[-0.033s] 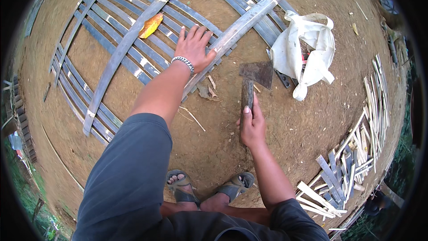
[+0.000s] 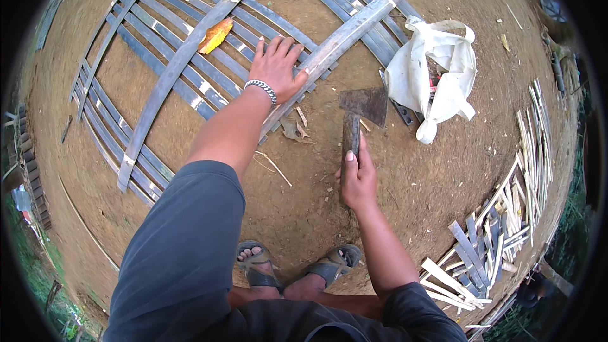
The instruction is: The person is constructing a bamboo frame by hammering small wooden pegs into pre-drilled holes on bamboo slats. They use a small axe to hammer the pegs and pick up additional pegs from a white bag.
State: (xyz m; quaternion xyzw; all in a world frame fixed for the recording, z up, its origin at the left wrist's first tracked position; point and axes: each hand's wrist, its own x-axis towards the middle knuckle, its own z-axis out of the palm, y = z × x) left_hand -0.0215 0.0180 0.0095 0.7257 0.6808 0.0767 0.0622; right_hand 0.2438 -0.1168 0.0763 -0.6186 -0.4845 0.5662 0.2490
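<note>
My left hand [image 2: 277, 66] lies flat with fingers spread on a lattice of dark bamboo slats [image 2: 151, 109], its thumb against a thick split-bamboo crosspiece [image 2: 354, 27]. A silvery chain bracelet circles that wrist. Lower and to the right, my right hand [image 2: 359, 180] is closed round the handle of a hatchet [image 2: 366, 102]. The hatchet's broad, dark, rusty blade points away from me, over the bare dirt beside the crosspiece's near end. A yellow leaf [image 2: 215, 36] rests on the slats left of my left hand.
A white bag [image 2: 405, 66] sits right of the hatchet, with something red inside and a dark tool partly under it. Bamboo offcuts and thin strips [image 2: 468, 253] are heaped at the lower right. Dry leaf scraps [image 2: 292, 130] lie on the dirt. My sandalled feet [image 2: 259, 266] stand below.
</note>
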